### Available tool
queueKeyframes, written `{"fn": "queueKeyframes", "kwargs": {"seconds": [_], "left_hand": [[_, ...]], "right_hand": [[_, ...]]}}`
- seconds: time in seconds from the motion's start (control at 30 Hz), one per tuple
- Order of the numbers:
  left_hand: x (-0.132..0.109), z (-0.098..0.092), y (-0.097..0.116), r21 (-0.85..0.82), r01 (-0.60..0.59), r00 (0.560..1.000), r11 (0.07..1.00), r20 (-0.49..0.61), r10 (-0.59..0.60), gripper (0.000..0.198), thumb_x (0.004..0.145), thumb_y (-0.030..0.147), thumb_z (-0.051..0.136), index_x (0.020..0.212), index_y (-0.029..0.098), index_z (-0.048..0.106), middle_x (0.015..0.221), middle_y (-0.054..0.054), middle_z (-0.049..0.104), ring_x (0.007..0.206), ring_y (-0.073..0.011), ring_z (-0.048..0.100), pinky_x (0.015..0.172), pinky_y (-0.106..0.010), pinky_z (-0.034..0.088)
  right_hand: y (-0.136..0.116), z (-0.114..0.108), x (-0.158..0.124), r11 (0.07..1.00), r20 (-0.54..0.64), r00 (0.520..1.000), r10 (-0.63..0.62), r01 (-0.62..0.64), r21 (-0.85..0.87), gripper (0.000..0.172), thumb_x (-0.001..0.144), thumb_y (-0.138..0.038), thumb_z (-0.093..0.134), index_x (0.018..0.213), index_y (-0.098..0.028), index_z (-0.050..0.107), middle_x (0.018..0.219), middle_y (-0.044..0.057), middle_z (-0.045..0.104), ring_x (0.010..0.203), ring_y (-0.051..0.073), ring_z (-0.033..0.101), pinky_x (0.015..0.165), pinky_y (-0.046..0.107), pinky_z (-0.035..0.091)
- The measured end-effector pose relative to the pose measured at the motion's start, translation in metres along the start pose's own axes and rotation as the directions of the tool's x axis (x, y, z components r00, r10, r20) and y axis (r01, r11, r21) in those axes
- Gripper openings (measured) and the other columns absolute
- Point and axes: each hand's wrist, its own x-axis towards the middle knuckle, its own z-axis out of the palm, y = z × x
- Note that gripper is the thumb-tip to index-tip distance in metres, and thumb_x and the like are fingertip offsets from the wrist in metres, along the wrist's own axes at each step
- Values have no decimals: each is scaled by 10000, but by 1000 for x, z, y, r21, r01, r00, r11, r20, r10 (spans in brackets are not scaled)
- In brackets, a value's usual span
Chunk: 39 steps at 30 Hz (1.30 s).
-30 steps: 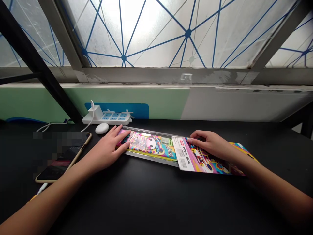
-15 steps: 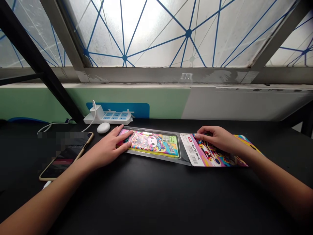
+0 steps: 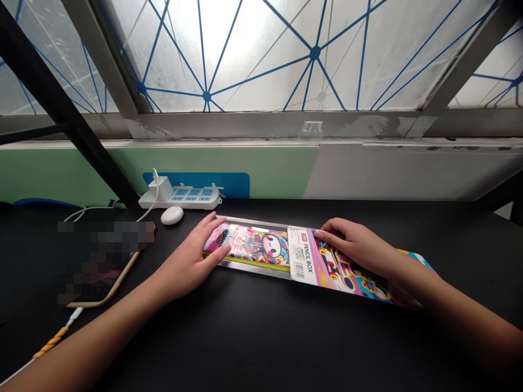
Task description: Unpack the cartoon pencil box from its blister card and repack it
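A colourful pencil box (image 3: 261, 247) in a clear plastic tray lies on the black desk (image 3: 253, 332). My left hand (image 3: 192, 261) rests on its left end, fingers stretched out flat against it. A printed cardboard sleeve (image 3: 343, 267) labelled "PENCIL BOX" covers the box's right part. My right hand (image 3: 359, 247) lies on top of the sleeve with fingers flat, pressing it down.
A white power strip (image 3: 183, 197) with a plugged charger sits at the desk's back by the green wall. A small white oval case (image 3: 172, 215) lies in front of it. A phone (image 3: 106, 272) with a cable lies at the left.
The sleeve, which had been pulled right off the box, has slid back left over the box's right part. My left hand shifted slightly right with the box.
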Motion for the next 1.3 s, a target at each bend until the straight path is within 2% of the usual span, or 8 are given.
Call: {"fn": "queueKeyframes", "kwargs": {"seconds": [0.17, 0.33, 0.47, 0.63, 0.9, 1.03, 1.13, 1.3], "left_hand": [[-5, 8, 7, -236, 11, 1000, 972, -26, -18, 709, 993, 622, 518, 1594, 286, 348, 1722, -68, 250, 1594, -317, 198, 1294, -509, 192], [-5, 9, 8, -540, 37, 998, 841, -26, -60, 779, 995, 648, 483, 1629, 283, 216, 1729, -84, 221, 1610, -317, 118, 1292, -515, 182], [-3, 11, 1, -658, -2, 999, 753, -34, -27, 822, 988, 696, 454, 1644, 310, 145, 1733, -82, 211, 1615, -298, 94, 1297, -500, 149], [-3, 11, -4, -712, -8, 1000, 703, -18, -7, 844, 986, 738, 410, 1650, 310, 113, 1738, -88, 189, 1616, -281, 96, 1297, -473, 152], [-2, 11, -4, -808, 21, 999, 589, -2, -39, 824, 990, 767, 319, 1652, 318, 119, 1737, -78, 198, 1606, -284, 154, 1283, -453, 193], [-2, 12, -4, -819, 22, 998, 573, -12, -55, 828, 982, 772, 343, 1648, 319, 148, 1729, -92, 225, 1599, -304, 178, 1270, -474, 223], [-2, 11, -2, -849, 30, 998, 527, -1, -57, 831, 983, 767, 356, 1649, 324, 132, 1730, -92, 216, 1590, -305, 213, 1257, -474, 262], [-3, 10, -2, -850, 49, 997, 525, 8, -80, 822, 976, 766, 383, 1642, 338, 161, 1723, -89, 236, 1575, -335, 251, 1241, -489, 301]], "right_hand": [[-2, 3, 0, 993, -5, 995, -96, 95, -63, 516, 924, -711, 466, 940, -258, 714, 1048, 87, 696, 934, 272, 659, 836, 408, 526], [-5, 2, 4, 986, 91, 991, -98, 110, -128, 575, 944, -696, 389, 1091, -256, 729, 1144, 130, 684, 1090, 323, 636, 980, 452, 508], [-17, 7, 12, 965, 95, 991, -91, 112, -236, 622, 921, -719, 395, 1217, -260, 694, 1258, 152, 664, 1195, 367, 590, 1032, 497, 479], [-51, 18, 28, 940, 218, 972, -85, 151, -306, 696, 912, -729, 400, 1380, -262, 614, 1449, 149, 585, 1327, 410, 514, 1071, 559, 425], [-116, 38, 59, 923, 350, 930, -115, 231, -309, 676, 934, -675, 404, 1426, -245, 573, 1493, 143, 563, 1363, 394, 494, 1092, 543, 403], [-149, 53, 71, 908, 367, 922, -125, 256, -332, 692, 961, -694, 350, 1445, -241, 549, 1491, 161, 552, 1366, 396, 484, 1084, 554, 400], [-169, 65, 79, 896, 358, 924, -136, 269, -353, 724, 953, -726, 353, 1441, -227, 549, 1472, 184, 557, 1360, 415, 484, 1066, 577, 403], [-187, 79, 85, 875, 340, 922, -186, 313, -371, 718, 970, -735, 300, 1394, -229, 583, 1448, 187, 579, 1345, 413, 505, 1043, 564, 416]]}}
